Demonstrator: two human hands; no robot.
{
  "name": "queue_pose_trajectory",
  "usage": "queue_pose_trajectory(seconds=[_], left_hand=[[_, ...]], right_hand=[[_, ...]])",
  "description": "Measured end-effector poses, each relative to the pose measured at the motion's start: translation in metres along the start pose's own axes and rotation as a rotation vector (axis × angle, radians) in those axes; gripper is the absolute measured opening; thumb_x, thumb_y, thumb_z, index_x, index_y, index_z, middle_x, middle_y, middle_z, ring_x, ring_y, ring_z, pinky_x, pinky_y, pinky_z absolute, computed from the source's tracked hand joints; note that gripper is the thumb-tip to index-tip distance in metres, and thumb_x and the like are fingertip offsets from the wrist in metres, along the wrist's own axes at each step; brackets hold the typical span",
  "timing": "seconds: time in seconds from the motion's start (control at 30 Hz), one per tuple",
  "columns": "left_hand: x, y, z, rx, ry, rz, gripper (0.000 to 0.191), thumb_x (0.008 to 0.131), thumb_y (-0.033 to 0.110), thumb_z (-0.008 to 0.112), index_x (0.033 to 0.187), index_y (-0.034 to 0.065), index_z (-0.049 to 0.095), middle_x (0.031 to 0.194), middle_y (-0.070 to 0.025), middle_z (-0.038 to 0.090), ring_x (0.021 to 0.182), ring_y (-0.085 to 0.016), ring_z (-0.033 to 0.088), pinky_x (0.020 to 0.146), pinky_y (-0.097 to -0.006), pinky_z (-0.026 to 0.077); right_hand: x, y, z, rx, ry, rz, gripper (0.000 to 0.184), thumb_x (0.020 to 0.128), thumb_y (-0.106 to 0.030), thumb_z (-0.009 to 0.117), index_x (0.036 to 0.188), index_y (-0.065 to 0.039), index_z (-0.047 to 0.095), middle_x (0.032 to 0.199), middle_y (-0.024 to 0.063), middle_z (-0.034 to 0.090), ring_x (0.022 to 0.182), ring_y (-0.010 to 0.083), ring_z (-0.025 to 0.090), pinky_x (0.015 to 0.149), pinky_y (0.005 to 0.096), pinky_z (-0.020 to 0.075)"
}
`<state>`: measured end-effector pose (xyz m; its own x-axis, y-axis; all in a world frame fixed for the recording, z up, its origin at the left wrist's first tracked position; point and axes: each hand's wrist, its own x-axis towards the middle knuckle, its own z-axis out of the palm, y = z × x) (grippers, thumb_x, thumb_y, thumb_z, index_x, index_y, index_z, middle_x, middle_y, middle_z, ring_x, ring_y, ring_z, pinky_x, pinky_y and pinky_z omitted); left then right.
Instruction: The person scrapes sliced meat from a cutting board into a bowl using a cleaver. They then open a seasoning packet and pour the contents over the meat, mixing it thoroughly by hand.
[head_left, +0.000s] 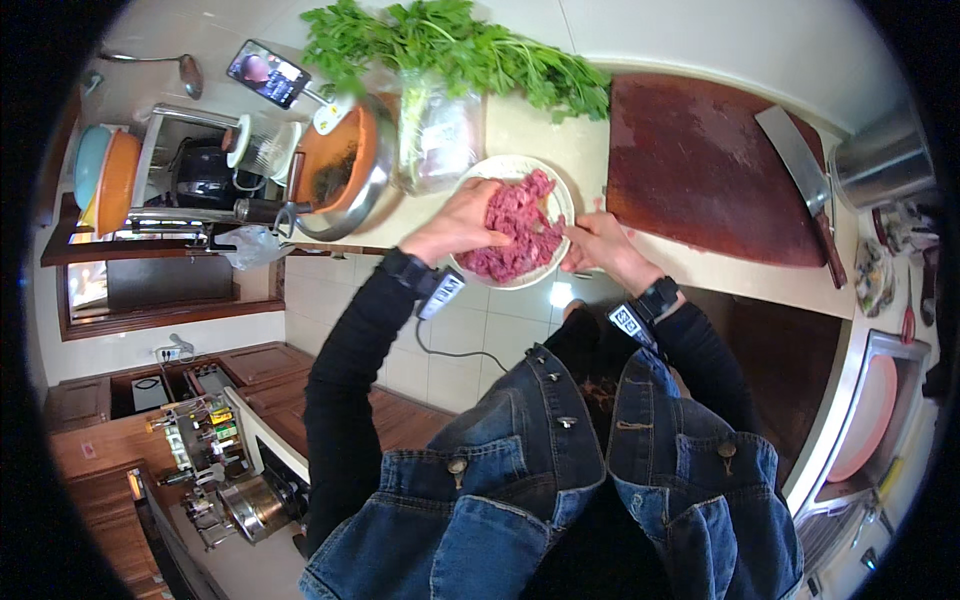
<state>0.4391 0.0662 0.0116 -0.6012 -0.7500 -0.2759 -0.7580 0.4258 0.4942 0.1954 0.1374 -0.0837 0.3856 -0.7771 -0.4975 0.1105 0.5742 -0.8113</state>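
A white plate (564, 196) heaped with raw red sliced meat (517, 225) is held over the counter's front edge. My left hand (472, 220) lies on the meat at the plate's left side, its thumb and fingers spread over the heap; whether it grips any meat is hard to tell. On the right, my right hand (604, 246) holds the plate's rim between thumb and fingers. A wooden chopping board (697, 165) lies right of the plate, with a cleaver (802, 169) on it. Leafy green celery (465, 49) and a clear plastic bag (442, 142) lie behind the plate.
Left of the bag stands a steel bowl (386, 165) with an orange inside, beside a phone (268, 73) on a holder. A metal pot (885, 161) stands right of the board. At the far right is a sink (885, 352) holding a pink basin (870, 420).
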Motion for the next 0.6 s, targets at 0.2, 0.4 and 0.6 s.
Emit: queue_pose_trajectory(seconds=[0.2,0.4,0.6], left_hand=[[-0.001,-0.008,0.021,-0.054,0.017,0.024,0.064,0.072,0.01,0.072,0.132,0.0026,0.052,0.122,-0.0225,0.061,0.114,-0.037,0.059,0.102,-0.0383,0.045],[0.011,-0.016,0.035,0.016,0.159,-0.037,0.023,0.074,0.009,0.068,0.094,-0.0028,0.067,0.087,-0.0248,0.064,0.087,-0.038,0.065,0.082,-0.0397,0.05],[0.01,0.0,0.009,0.172,0.086,0.059,0.07,0.062,0.006,0.072,0.13,0.0069,0.054,0.137,-0.0239,0.046,0.124,-0.041,0.047,0.107,-0.041,0.04]], right_hand=[[-0.001,-0.008,0.001,0.009,0.0,0.005,0.028,0.101,-0.018,0.052,0.104,0.008,0.059,0.077,0.0152,0.069,0.062,0.0187,0.07,0.056,0.0272,0.0587],[0.001,-0.004,-0.003,-0.002,0.016,-0.043,0.028,0.099,-0.019,0.056,0.098,0.008,0.06,0.074,0.0148,0.068,0.061,0.0194,0.07,0.055,0.0279,0.0589],[0.001,-0.001,-0.002,0.041,0.009,-0.058,0.027,0.099,-0.019,0.056,0.096,0.008,0.06,0.074,0.0149,0.067,0.06,0.0192,0.07,0.056,0.0285,0.0592]])
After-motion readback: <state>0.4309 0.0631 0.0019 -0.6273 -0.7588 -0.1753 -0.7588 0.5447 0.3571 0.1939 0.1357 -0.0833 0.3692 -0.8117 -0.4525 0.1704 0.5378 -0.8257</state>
